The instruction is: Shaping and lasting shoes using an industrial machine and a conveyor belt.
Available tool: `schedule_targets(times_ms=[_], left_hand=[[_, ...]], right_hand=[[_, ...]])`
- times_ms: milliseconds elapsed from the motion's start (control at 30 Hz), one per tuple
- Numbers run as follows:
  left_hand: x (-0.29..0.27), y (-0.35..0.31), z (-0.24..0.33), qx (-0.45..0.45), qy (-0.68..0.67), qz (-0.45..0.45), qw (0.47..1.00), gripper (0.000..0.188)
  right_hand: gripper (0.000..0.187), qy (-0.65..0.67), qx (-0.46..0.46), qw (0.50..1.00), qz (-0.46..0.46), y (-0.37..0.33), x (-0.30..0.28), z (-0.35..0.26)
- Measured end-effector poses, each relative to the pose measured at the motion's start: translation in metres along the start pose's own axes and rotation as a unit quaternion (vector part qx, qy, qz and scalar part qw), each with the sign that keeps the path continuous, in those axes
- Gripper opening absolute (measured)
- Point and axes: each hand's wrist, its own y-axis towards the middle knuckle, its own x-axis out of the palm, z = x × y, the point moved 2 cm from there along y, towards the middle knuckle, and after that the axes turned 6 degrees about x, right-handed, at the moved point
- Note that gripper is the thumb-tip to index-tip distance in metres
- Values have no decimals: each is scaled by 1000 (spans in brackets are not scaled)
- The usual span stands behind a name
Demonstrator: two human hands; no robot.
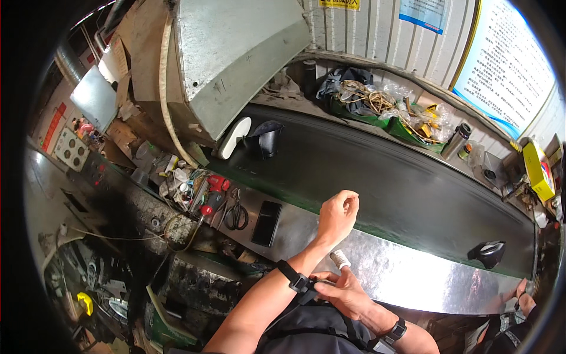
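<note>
My left hand [338, 219] is held up over the front edge of a dark conveyor belt, its fingers curled in with nothing visible in them. On that wrist sits a black strap with a small black device [303, 285]. My right hand [349, 296] grips this device between thumb and fingers. A white sleeve or wrapping [339, 258] shows at one right finger; which it is, I cannot tell. Another strap with a device [396, 331] circles my right wrist. Left of my hands, a black phone [266, 223] and black-handled scissors [237, 217] lie on the metal ledge.
The belt [377, 171] carries a white-edged shoe piece [234, 137], a black shoe upper [269, 140] and a black piece [488, 254]. A red heat gun [214, 193] lies among tools. Green trays [407, 131] and a flask [457, 141] line the back shelf. Another person's hand [523, 296] is far right.
</note>
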Motion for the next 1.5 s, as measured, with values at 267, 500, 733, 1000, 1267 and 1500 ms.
schedule_targets(times_ms=[267, 500, 733, 1000, 1267, 1500], left_hand=[[-24, 21, 8, 201, 151, 33, 967, 8], [-39, 18, -1, 310, 320, -55, 893, 13], [-52, 14, 3, 320, 360, -59, 874, 10], [-43, 7, -4, 232, 259, -65, 935, 3], [-110, 23, -80, 176, 259, -131, 941, 51], [-145, 113, -157, 15, 326, -216, 920, 53]], right_hand=[[82, 23, -56, 994, 86, 15, 38, 3], [91, 41, -26, 989, 136, 14, 62, -18], [100, -23, -42, 993, 105, 27, 72, -2], [73, -119, -12, 991, 63, 40, 60, 15], [89, -41, 19, 996, 80, 47, 32, -13], [84, -56, -34, 990, 125, 85, -14, -44]])
